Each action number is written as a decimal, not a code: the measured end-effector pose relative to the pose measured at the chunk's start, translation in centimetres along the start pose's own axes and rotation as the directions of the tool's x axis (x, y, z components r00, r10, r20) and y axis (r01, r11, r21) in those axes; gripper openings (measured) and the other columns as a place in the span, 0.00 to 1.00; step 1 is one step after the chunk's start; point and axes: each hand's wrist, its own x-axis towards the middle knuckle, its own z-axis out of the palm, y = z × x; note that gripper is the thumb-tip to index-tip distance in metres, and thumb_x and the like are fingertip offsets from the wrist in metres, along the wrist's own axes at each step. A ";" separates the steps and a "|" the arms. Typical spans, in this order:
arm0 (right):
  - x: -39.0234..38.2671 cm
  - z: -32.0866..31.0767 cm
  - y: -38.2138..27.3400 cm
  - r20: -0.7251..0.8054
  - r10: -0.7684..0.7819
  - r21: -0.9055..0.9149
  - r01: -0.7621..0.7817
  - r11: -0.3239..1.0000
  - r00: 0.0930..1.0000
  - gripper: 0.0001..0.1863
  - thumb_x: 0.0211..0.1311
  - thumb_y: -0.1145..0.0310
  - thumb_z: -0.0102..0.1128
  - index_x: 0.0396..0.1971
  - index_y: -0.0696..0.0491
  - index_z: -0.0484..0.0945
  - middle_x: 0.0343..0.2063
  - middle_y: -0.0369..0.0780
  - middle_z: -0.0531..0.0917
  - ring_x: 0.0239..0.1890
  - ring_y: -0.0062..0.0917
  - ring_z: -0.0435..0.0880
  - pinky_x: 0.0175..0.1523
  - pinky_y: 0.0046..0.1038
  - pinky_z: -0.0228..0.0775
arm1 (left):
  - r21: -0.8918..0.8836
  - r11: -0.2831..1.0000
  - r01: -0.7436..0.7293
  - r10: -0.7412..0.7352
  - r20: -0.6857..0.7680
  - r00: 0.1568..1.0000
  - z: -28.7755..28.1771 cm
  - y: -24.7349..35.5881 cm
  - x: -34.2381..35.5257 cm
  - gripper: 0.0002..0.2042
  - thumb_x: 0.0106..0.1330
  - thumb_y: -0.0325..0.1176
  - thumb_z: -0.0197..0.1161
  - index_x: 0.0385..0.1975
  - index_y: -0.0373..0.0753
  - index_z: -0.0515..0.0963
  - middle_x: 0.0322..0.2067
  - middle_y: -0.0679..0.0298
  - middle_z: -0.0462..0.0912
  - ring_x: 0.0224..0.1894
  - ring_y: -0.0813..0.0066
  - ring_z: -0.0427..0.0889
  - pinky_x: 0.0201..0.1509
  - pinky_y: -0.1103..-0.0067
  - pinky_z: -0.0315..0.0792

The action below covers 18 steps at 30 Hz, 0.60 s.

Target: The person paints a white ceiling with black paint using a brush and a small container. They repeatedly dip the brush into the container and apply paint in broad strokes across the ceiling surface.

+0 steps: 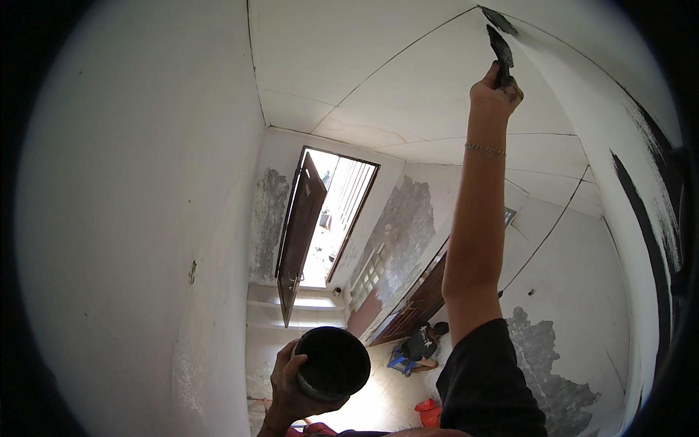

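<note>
My right arm, in a black sleeve, stretches high toward the ceiling. In its fist my right hand (496, 93) grips a paintbrush (501, 49) coated in black, bristle end up. The brush tip is just below a black patch (499, 21) where the ceiling meets the wall; whether they touch I cannot tell. Low in the view, my left hand (282, 386) wraps its fingers round the side of a round dark tub (333, 363). The tub tilts so its mouth faces me, and its inside is too dark to make out the contents.
Broad black strokes (641, 211) run along the white wall at right. A brown door (300, 233) hangs in a bright doorway. Far below, a person (421, 344) in dark clothes sits on a blue stool (400, 361), near a red bag (428, 413). Grey patches mark the walls.
</note>
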 end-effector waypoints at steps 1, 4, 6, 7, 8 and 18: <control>0.5 1.0 0.2 -0.015 0.008 -0.051 -0.009 0.999 1.000 0.12 0.68 0.62 0.57 0.34 0.57 0.80 0.39 0.40 0.86 0.43 0.31 0.88 0.49 0.23 0.87 | 0.000 1.000 -0.005 0.005 -0.005 1.000 0.0 0.0 0.0 0.57 0.37 0.46 0.89 0.69 0.51 0.57 0.59 0.40 0.73 0.60 0.39 0.77 0.61 0.52 0.77; 0.3 2.6 0.8 0.018 0.019 -0.081 -0.017 0.997 1.000 0.13 0.66 0.60 0.55 0.34 0.55 0.80 0.39 0.40 0.86 0.42 0.31 0.88 0.48 0.22 0.87 | -0.002 1.000 -0.008 0.008 -0.006 1.000 -0.1 0.1 0.2 0.57 0.37 0.46 0.89 0.69 0.50 0.57 0.59 0.40 0.73 0.60 0.39 0.77 0.61 0.52 0.77; -0.5 3.0 1.1 0.094 0.072 -0.057 -0.067 0.996 0.993 0.14 0.66 0.60 0.55 0.34 0.56 0.80 0.39 0.41 0.86 0.41 0.31 0.88 0.47 0.22 0.87 | 0.010 1.000 -0.008 0.008 -0.003 1.000 -0.3 0.2 0.3 0.57 0.37 0.46 0.89 0.69 0.50 0.57 0.59 0.40 0.73 0.60 0.39 0.78 0.61 0.51 0.77; -0.8 2.9 1.3 0.142 0.094 -0.082 -0.083 0.993 0.985 0.14 0.66 0.60 0.55 0.33 0.56 0.80 0.38 0.42 0.86 0.40 0.31 0.88 0.47 0.22 0.88 | 0.007 1.000 -0.006 0.006 -0.003 1.000 -0.3 0.3 0.3 0.57 0.37 0.47 0.89 0.69 0.50 0.57 0.59 0.40 0.73 0.59 0.39 0.78 0.60 0.52 0.77; -1.0 2.9 1.4 0.122 0.098 -0.122 -0.083 0.989 0.988 0.13 0.66 0.60 0.55 0.34 0.56 0.80 0.39 0.42 0.86 0.41 0.32 0.88 0.50 0.24 0.87 | 0.002 1.000 -0.002 0.002 -0.003 1.000 -0.3 0.4 0.3 0.57 0.37 0.47 0.89 0.68 0.50 0.57 0.59 0.40 0.73 0.59 0.39 0.78 0.60 0.52 0.77; -1.1 3.2 0.1 0.066 0.029 -0.083 -0.023 0.996 0.997 0.12 0.66 0.61 0.57 0.36 0.55 0.79 0.40 0.40 0.86 0.40 0.33 0.88 0.50 0.23 0.85 | 0.000 1.000 -0.008 0.008 0.053 0.999 -0.5 0.6 0.5 0.57 0.37 0.48 0.89 0.68 0.51 0.57 0.58 0.39 0.73 0.58 0.38 0.79 0.58 0.52 0.79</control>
